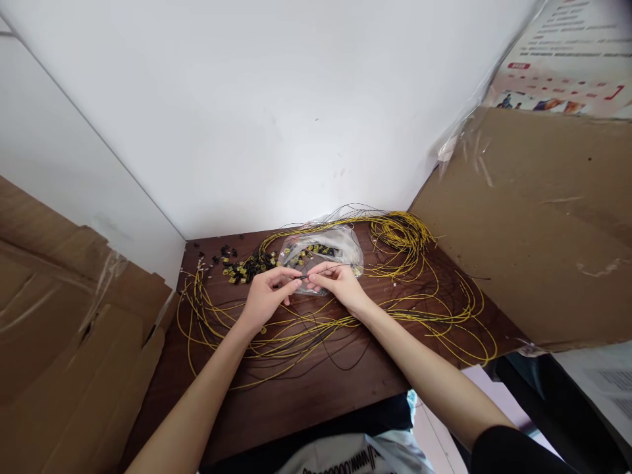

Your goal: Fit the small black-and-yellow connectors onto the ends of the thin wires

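Over the middle of the brown table, my left hand (270,293) and my right hand (340,283) meet almost fingertip to fingertip. A thin black wire (303,277) is pinched between the thumb and fingers of both. Its exact end piece is too small to make out. Just behind the hands lies a clear plastic bag (348,247) with small black and yellow parts in it. To the left of the bag, a heap of black and yellow connectors (251,266) is joined to yellow and black wires.
A coil of yellow wires (402,234) lies at the back right. Loose yellow and black wires (316,336) cross the brown table (345,382) before me. Cardboard (553,230) stands at the right, more cardboard (74,342) at the left, a white wall (276,118) behind.
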### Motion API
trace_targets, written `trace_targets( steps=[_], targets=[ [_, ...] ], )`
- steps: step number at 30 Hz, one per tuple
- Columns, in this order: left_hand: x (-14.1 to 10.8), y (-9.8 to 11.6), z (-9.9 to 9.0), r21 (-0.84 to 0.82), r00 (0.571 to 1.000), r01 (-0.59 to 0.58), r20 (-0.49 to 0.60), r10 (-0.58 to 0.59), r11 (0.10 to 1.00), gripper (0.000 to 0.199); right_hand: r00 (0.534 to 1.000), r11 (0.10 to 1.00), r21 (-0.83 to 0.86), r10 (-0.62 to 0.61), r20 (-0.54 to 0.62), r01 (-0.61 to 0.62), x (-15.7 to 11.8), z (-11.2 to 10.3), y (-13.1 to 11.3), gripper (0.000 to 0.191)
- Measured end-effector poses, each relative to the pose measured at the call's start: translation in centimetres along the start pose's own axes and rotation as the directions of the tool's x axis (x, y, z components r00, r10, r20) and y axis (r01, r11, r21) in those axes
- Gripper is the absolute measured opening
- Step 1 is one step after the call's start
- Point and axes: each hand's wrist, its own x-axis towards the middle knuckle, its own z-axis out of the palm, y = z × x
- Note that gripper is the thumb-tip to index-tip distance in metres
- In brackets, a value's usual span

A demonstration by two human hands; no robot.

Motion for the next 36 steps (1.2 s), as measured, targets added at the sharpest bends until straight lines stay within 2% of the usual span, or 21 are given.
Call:
trace_targets(
  steps=[10, 13, 19, 23, 27, 29, 33, 36],
  targets=[
    [-0.1, 0.2, -0.1, -0.002, 1.000, -0.014, -0.014, 0.014, 1.000, 0.024, 0.999, 1.000, 0.024, -0.005, -0.043, 0.006, 0.0, -0.1, -0.3, 0.020],
    [0.0, 0.0, -0.2, -0.003, 0.997, -0.035, -0.064, 0.034, 0.999, 0.020, 0.997, 0.999, 0.038, 0.001, -0.080, 0.002, 0.1, -0.4, -0.2, 0.020],
    [0.2, -0.4, -0.3, -0.040, 0.991, -0.046, -0.126, 0.040, 0.998, 0.020, 0.996, 0.999, 0.047, -0.009, -0.083, 0.013, 0.2, -0.5, -0.1, 0.019],
    [0.4, -0.2, -0.4, -0.174, 0.969, -0.046, -0.246, 0.001, 0.984, 0.024, 0.990, 0.995, 0.089, -0.022, -0.136, 0.034, 0.2, -0.6, -0.3, 0.020],
    [0.8, -0.1, -1.2, -0.338, 0.905, -0.111, -0.424, -0.046, 0.935, 0.025, 0.964, 0.985, 0.130, -0.074, -0.257, 0.110, 0.3, -0.8, -0.5, 0.020],
    [1.0, -0.1, -1.8, -0.430, 0.878, -0.155, -0.472, -0.075, 0.890, 0.023, 0.944, 0.977, 0.165, -0.079, -0.321, 0.138, 0.4, -1.0, -0.6, 0.021],
    [1.2, 0.1, -2.5, -0.572, 0.880, -0.177, -0.456, -0.131, 0.801, 0.024, 0.908, 0.956, 0.223, -0.085, -0.411, 0.190, 0.5, -1.4, -0.9, 0.022],
    [1.1, 0.3, -2.7, -0.585, 0.883, -0.169, -0.448, -0.142, 0.793, 0.024, 0.888, 0.939, 0.250, -0.104, -0.449, 0.236, 0.6, -1.9, -1.0, 0.023]
  ],
)
